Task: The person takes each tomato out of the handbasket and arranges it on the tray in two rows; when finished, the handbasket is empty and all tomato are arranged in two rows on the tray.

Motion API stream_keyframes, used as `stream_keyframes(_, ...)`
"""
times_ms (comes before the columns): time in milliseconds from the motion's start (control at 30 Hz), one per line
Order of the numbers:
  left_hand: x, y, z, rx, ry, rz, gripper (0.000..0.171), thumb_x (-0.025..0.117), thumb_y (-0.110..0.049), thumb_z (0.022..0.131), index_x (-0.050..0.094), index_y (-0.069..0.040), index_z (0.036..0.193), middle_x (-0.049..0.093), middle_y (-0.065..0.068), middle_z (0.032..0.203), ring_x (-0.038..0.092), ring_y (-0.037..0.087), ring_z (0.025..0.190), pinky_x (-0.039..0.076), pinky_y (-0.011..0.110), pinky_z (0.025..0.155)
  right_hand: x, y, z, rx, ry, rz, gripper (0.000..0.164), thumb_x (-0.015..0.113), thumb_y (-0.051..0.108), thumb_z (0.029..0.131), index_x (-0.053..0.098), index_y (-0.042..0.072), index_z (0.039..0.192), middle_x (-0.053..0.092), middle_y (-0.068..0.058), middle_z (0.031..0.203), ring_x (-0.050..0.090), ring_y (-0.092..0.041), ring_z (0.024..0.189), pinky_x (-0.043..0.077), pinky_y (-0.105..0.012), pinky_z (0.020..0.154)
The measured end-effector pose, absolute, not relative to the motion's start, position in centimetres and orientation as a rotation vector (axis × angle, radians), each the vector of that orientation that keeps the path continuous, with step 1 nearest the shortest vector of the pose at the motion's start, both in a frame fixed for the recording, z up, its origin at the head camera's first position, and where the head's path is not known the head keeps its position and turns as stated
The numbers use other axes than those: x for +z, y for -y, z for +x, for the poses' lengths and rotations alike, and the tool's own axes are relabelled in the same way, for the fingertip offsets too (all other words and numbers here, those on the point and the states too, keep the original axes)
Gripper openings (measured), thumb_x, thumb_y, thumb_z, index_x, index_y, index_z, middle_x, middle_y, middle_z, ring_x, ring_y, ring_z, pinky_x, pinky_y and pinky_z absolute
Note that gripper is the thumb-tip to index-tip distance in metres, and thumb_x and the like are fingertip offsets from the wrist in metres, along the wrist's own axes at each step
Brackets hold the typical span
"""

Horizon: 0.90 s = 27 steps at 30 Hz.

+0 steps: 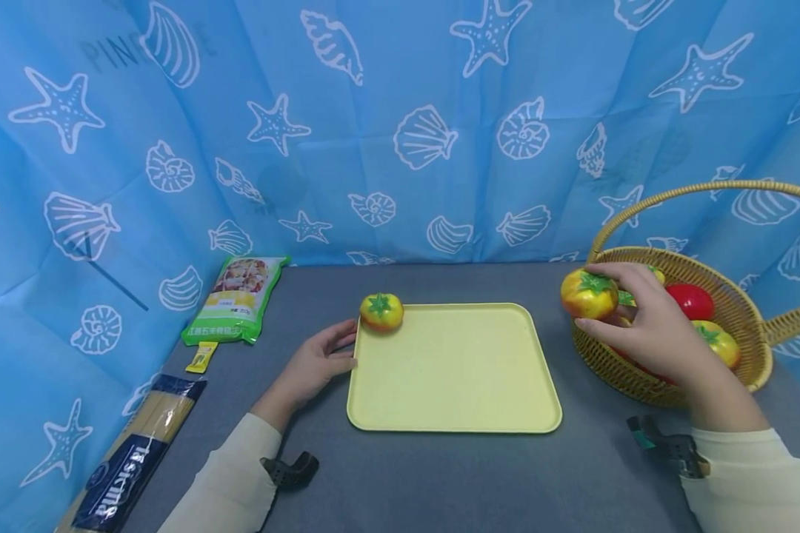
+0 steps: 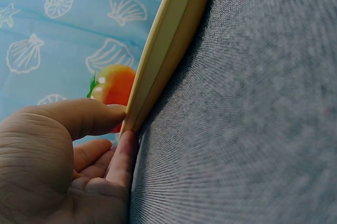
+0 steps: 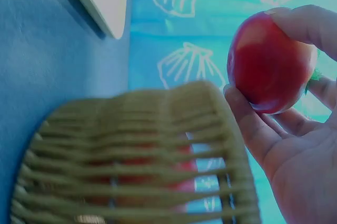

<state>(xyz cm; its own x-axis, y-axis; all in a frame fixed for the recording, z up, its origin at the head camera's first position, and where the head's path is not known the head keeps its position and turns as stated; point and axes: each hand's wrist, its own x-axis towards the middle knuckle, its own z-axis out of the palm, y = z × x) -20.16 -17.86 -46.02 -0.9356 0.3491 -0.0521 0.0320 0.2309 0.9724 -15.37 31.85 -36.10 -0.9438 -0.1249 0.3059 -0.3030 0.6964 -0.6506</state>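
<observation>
My right hand (image 1: 656, 326) grips a yellow-and-red tomato (image 1: 590, 293) with a green leafy top, above the left rim of a wicker basket (image 1: 600, 363). In the right wrist view the red underside of this tomato (image 3: 271, 63) shows between thumb and fingers, apart from the weave. My left hand (image 1: 313, 366) pinches the left rim of a pale yellow tray (image 1: 456, 377); in the left wrist view the thumb (image 2: 100, 119) lies against the tray's edge (image 2: 158, 61). Another tomato (image 1: 381, 314) sits in the tray's far left corner, leaf side up.
Inside the basket lie a red piece (image 1: 690, 301), a yellow tomato (image 1: 718, 343) and others partly hidden. The basket's handle (image 1: 700, 186) arches high. At the left are a green food bag (image 1: 240, 296), a small yellow packet (image 1: 202, 357) and a noodle pack (image 1: 133, 459). A blue curtain (image 1: 387, 133) hangs behind.
</observation>
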Motion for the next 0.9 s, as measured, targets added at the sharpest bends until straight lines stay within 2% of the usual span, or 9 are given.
stream_keyframes(267,-46.0,17.9,-20.2,1.757,-2.262,0.324,0.077,0.072,0.0,0.099,0.037,0.002,0.167,0.044,0.021,0.166,0.055,0.037,0.143,0.05,0.044,0.114,-36.9,-29.4,-15.8,1.095,2.643,0.508,0.076,0.094,0.007,0.086,0.056,0.006,0.152,0.05,-0.018,0.143,0.05,-0.039,0.124,0.044,-0.002,0.087)
stream_keyframes(600,-46.1,17.9,-20.2,1.748,-2.265,0.325,0.077,0.072,0.0,0.099,0.037,0.002,0.167,0.044,0.021,0.166,0.053,0.036,0.145,0.049,0.044,0.115,-38.5,-26.2,-16.2,1.167,2.637,0.658,0.074,0.095,0.006,0.083,0.059,0.005,0.147,0.054,-0.014,0.14,0.055,-0.032,0.123,0.055,-0.016,0.089)
stream_keyframes(900,-46.3,17.9,-20.3,1.755,-2.258,0.343,0.077,0.073,0.0,0.099,0.037,0.002,0.167,0.044,0.02,0.167,0.051,0.036,0.146,0.049,0.046,0.115,-39.3,-24.3,-16.4,1.287,2.634,0.732,0.07,0.094,0.011,0.087,0.06,0.006,0.148,0.055,-0.013,0.14,0.058,-0.029,0.121,0.061,-0.029,0.091)
